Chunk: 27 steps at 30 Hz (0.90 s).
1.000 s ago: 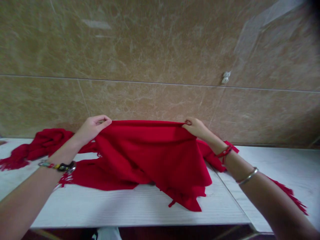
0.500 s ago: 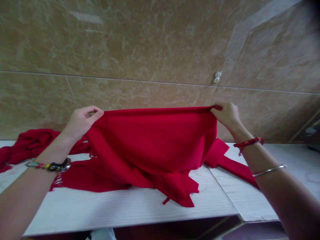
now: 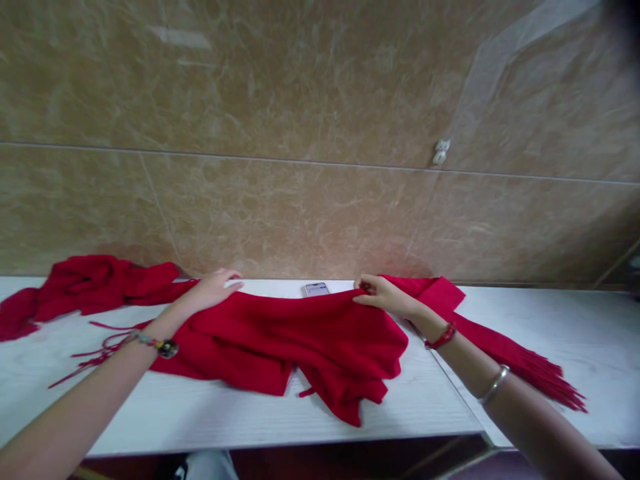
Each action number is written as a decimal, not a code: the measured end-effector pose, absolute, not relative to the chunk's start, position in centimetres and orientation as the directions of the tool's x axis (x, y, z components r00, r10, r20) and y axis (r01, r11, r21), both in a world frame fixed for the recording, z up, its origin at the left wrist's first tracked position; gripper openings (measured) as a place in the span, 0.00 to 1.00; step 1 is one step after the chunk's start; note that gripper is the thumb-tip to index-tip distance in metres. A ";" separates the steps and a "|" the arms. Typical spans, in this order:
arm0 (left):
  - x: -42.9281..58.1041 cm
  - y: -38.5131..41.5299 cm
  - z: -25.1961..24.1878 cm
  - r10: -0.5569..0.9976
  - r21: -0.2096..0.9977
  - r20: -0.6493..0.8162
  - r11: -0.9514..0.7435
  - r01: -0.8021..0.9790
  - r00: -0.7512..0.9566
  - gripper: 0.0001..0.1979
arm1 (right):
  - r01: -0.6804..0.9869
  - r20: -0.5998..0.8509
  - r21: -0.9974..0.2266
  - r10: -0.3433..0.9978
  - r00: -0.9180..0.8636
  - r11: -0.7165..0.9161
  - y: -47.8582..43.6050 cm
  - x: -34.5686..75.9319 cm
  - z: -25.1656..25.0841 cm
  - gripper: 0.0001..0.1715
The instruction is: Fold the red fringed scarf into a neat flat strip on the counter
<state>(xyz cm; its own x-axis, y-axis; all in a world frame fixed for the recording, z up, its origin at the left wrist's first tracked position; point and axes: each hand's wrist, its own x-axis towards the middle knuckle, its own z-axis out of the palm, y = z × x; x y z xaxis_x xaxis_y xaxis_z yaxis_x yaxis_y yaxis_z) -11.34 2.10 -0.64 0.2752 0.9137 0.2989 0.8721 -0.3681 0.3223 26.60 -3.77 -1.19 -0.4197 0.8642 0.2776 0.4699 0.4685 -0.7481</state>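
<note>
– Red scarf (image 3: 310, 340) first: why is its near corner so crumpled by the near edge of the table (image 3: 225, 413)?

– Nothing holds that part. The white table carries it, so it folds loosely over itself. The fringe (image 3: 550, 380) trails off to the right, past the seam between the two tabletops.

– And the hands?

– Both are on the scarf's far hem, some way apart. The right hand (image 3: 383, 293) is closed in a pinch on the hem, thumb against fingers. The left hand (image 3: 215, 288) lies with its fingers stretched along the hem; whether its thumb grips beneath, I cannot tell.

– Does the cloth hang between them?

– No. Both hands are low at the tabletop, so the stretch between them rests on the table and only dips a little.

– What lies beyond?

– A phone (image 3: 316, 289) lies flat just past the hem, between the two hands, and neither touches it. At the far left, a red heap (image 3: 90, 287) is bunched against the tan marble wall (image 3: 300, 133).
</note>
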 end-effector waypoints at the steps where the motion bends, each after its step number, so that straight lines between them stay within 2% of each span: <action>1: -8.7 1.5 -1.0 0.889 0.383 0.259 -0.453 0.805 0.377 0.19 | 0.443 0.291 -0.758 0.856 -0.427 0.479 -3.8 25.9 -0.9 0.11; 3: -3.5 0.3 -1.4 0.794 0.537 0.220 -0.584 0.609 0.567 0.23 | 0.418 0.314 -0.758 0.841 -0.440 0.501 -3.8 24.8 -0.3 0.11; 5: 0.6 -0.6 -1.6 0.682 0.679 0.207 -0.617 0.399 0.702 0.21 | 0.431 0.336 -0.737 0.836 -0.434 0.520 -4.0 24.4 0.2 0.11; 7: 3.0 -1.2 -1.4 0.643 0.772 0.208 -0.570 0.280 0.737 0.16 | 0.473 0.345 -0.708 0.842 -0.415 0.524 -4.4 24.8 0.7 0.12; 9: 3.7 -1.6 -0.9 0.669 0.836 0.226 -0.506 0.212 0.708 0.14 | 0.531 0.306 -0.679 0.853 -0.424 0.507 -4.9 25.9 1.5 0.13; 14: 1.6 -2.3 1.3 0.681 0.858 0.208 -0.472 0.203 0.702 0.13 | 0.589 0.088 -0.656 0.823 -0.561 0.472 -6.5 28.5 2.7 0.16; 18: -0.5 -2.4 1.9 0.679 0.800 0.154 -0.512 0.313 0.718 0.12 | 0.541 0.077 -0.732 0.839 -0.539 0.415 -6.3 28.2 1.4 0.18; 20: -1.3 -2.1 1.8 0.697 0.762 0.144 -0.531 0.370 0.702 0.12 | 0.510 0.160 -0.759 0.875 -0.457 0.405 -5.9 27.3 0.6 0.17; 22: -2.0 -1.8 1.9 0.715 0.736 0.140 -0.538 0.411 0.685 0.13 | 0.557 0.324 -0.701 0.895 -0.307 0.445 -5.6 26.6 0.4 0.13; 24: -2.6 -1.8 2.5 0.729 0.719 0.160 -0.548 0.428 0.665 0.13 | 0.679 0.531 -0.546 0.830 -0.171 0.490 -5.7 26.2 1.2 0.09; 27: -3.2 -2.3 5.0 0.760 0.679 0.251 -0.579 0.451 0.599 0.15 | 0.820 0.769 -0.332 0.637 -0.050 0.466 -6.4 26.6 4.0 0.08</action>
